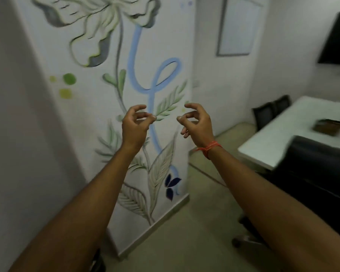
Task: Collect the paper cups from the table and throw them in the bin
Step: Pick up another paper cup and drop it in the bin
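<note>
Both arms are stretched out in front of me at chest height, facing a painted wall. My left hand (134,124) has its fingers curled and apart, with nothing in it. My right hand (197,124), with an orange thread around the wrist, is also loosely curled and holds nothing. The white table (279,142) stands to the right. No paper cup and no bin can be made out in this blurred view.
A wall panel with a flower mural (137,85) stands straight ahead. A dark blurred object (329,127) lies on the table. A black office chair (310,173) sits at the table's near side, more dark chairs (271,112) behind. A dark screen (337,38) hangs on the right wall.
</note>
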The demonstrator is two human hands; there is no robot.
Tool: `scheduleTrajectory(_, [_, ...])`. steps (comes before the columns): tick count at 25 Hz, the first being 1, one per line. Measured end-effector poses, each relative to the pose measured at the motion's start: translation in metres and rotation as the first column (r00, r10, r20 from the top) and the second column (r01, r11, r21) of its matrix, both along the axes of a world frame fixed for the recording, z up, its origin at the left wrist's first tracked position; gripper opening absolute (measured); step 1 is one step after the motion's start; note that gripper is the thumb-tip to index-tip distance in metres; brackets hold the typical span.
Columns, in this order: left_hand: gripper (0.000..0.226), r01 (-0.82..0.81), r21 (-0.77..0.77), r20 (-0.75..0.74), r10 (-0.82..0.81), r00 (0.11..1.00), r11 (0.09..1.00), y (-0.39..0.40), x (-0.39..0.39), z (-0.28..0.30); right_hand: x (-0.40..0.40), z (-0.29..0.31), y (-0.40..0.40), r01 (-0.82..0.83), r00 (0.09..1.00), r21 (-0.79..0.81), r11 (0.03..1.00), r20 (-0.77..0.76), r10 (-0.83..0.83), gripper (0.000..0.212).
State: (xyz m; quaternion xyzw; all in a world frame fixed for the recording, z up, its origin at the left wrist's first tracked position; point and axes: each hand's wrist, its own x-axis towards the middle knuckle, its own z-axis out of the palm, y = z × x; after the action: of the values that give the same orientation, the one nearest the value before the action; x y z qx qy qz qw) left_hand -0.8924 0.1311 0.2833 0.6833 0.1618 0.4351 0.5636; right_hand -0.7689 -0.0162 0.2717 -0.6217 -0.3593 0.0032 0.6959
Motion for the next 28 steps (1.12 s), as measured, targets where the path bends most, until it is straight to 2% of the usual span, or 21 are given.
scheduleTrajectory(5, [0.037,0.324,0.073,0.073,-0.329,0.942,0.943,-0.185,0.141,0.047,0.089,0.037,-0.206,0.296,0.954,0.039,0.954,0.027,-0.297,0.045])
scheduleTrajectory(8, [0.042,0.521,0.100,0.070,-0.528,0.846,0.848,-0.321,0.227,0.053,0.134,0.053,-0.357,0.495,0.866,0.048,0.868,0.059,-0.497,0.044])
scheduleTrajectory(14, [0.039,0.732,0.047,0.043,-0.734,0.678,0.679,-0.522,0.321,0.046,0.175,0.052,-0.577,0.750,0.658,0.034,0.661,0.059,-0.750,0.046])
scheduleTrajectory(19, [0.040,0.796,0.060,0.009,-0.798,0.603,0.602,-0.617,0.376,0.042,0.208,0.025,-0.674,0.842,0.538,0.037,0.539,0.023,-0.843,0.043])
scheduleTrajectory(23, [0.041,0.811,0.028,-0.008,-0.812,0.584,0.584,-0.633,0.398,0.028,0.218,0.025,-0.694,0.845,0.534,0.013,0.534,0.029,-0.845,0.038])
scheduleTrajectory(24, [0.041,0.831,0.027,-0.054,-0.829,0.556,0.556,-0.693,0.468,0.021,0.280,0.023,-0.745,0.892,0.453,0.012,0.453,-0.004,-0.892,0.037])
scheduleTrajectory(25, [0.041,0.862,0.029,-0.084,-0.858,0.506,0.506,-0.725,0.513,0.010,0.315,0.018,-0.775,0.900,0.435,0.003,0.435,-0.015,-0.900,0.037])
scheduleTrajectory(28, [0.043,0.847,0.058,-0.124,-0.838,0.532,0.529,-0.738,0.522,0.011,0.317,0.015,-0.791,0.902,0.431,-0.022,0.430,0.015,-0.902,0.039])
